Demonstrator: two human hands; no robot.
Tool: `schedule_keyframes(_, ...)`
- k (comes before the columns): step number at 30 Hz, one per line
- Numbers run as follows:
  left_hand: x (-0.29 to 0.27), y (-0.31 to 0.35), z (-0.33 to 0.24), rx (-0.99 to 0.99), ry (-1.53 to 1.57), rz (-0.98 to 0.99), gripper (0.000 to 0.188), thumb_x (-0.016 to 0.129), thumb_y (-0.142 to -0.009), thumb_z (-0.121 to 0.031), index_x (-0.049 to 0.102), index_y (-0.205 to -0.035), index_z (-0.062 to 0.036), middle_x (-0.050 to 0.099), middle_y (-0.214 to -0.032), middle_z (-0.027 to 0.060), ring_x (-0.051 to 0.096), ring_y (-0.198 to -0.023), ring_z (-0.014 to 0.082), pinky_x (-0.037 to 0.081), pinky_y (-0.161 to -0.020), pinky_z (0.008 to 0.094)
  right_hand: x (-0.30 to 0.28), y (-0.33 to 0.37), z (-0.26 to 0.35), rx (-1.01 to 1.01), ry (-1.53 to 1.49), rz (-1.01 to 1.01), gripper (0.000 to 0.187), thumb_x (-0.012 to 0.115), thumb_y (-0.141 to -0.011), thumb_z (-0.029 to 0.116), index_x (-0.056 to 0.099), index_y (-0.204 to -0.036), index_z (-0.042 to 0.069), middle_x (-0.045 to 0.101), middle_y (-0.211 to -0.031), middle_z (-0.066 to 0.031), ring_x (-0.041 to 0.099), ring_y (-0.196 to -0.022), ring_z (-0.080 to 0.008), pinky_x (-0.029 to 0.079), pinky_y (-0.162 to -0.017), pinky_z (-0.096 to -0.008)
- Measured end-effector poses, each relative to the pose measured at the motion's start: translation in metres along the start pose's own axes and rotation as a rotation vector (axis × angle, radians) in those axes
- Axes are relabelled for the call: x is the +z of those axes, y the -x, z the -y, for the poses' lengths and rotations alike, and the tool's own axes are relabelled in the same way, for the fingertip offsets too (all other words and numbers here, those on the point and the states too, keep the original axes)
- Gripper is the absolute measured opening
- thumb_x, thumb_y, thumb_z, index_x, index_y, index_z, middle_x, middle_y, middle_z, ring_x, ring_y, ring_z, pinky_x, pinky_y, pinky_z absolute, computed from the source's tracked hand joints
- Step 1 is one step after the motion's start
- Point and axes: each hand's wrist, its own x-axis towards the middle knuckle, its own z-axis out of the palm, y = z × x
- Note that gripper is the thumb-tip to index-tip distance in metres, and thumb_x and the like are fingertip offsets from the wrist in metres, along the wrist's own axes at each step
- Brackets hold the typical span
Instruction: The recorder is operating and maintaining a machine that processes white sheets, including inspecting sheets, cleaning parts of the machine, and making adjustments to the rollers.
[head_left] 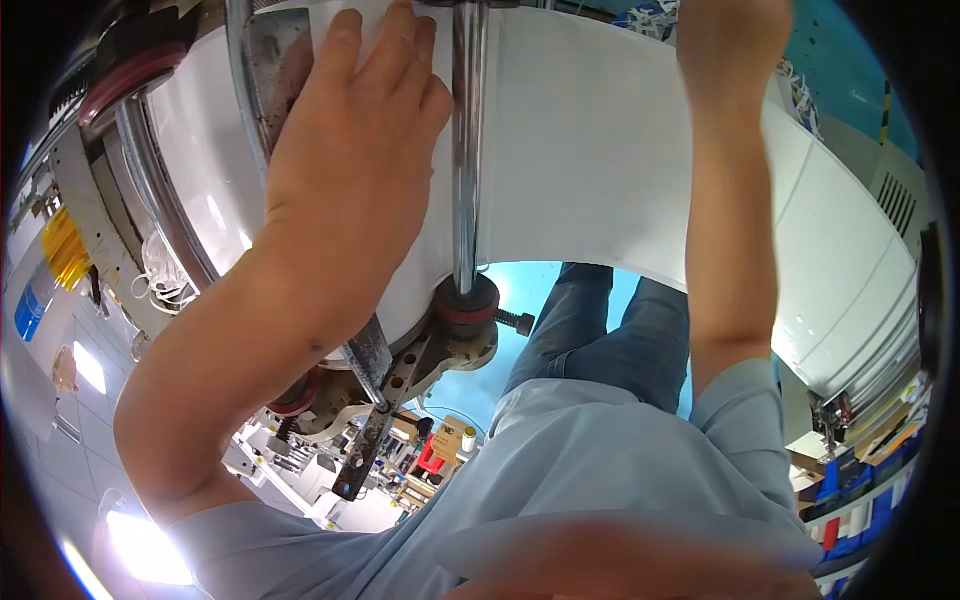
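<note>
A wide white sheet (600, 140) runs across machine rollers in front of me. My left hand (350, 130) lies flat on the sheet, fingers straight and close together, just left of a shiny steel rod (465, 150). That rod ends in a red collar (468, 305). My right hand (730, 40) rests on the same sheet at the picture's top edge. Its fingers are cut off there, so its grip cannot be seen. Both forearms stretch out from light blue short sleeves.
A curved steel frame tube (165, 200) and a dark metal bracket (375, 420) sit beside my left arm. Behind are a workbench with bottles and tools (440, 440), shelves with blue bins (850, 490), a yellow roll (65, 250) and a teal floor (850, 70).
</note>
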Motion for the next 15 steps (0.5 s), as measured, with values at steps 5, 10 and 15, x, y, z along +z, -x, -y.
schedule_keyframes(5,0.003,0.005,0.004,-0.019,0.043,-0.008,0.049,0.073,-0.073,-0.034,0.055,-0.112,-0.0107,0.047,-0.137,0.0068,0.034,-0.135,0.0228,0.023,-0.112,0.0437,0.005,0.086,-0.015,-0.389,0.538,0.393,0.029,0.063,-0.083,0.014,0.058,-0.111,0.008,0.060,-0.111,-0.0132,0.055,-0.108,-0.0294,0.039,-0.094,-0.0451)
schedule_keyframes(10,0.002,0.003,-0.001,-0.005,0.015,0.003,0.050,0.073,-0.072,-0.034,0.055,-0.113,-0.0127,0.046,-0.138,0.0058,0.034,-0.135,0.0222,0.023,-0.112,0.0435,0.034,0.109,-0.025,-0.383,0.532,0.631,0.046,0.063,-0.083,0.025,0.053,-0.123,0.005,0.049,-0.131,-0.0164,0.042,-0.127,-0.0323,0.027,-0.105,-0.0568)
schedule_keyframes(15,0.001,0.001,-0.002,0.007,-0.007,0.017,0.050,0.073,-0.072,-0.034,0.055,-0.114,-0.0139,0.046,-0.138,0.0050,0.033,-0.136,0.0214,0.023,-0.112,0.0439,0.043,0.113,-0.036,-0.462,0.558,0.694,0.046,0.060,-0.083,0.025,0.053,-0.122,0.001,0.049,-0.130,-0.0185,0.044,-0.125,-0.0332,0.027,-0.105,-0.0578)
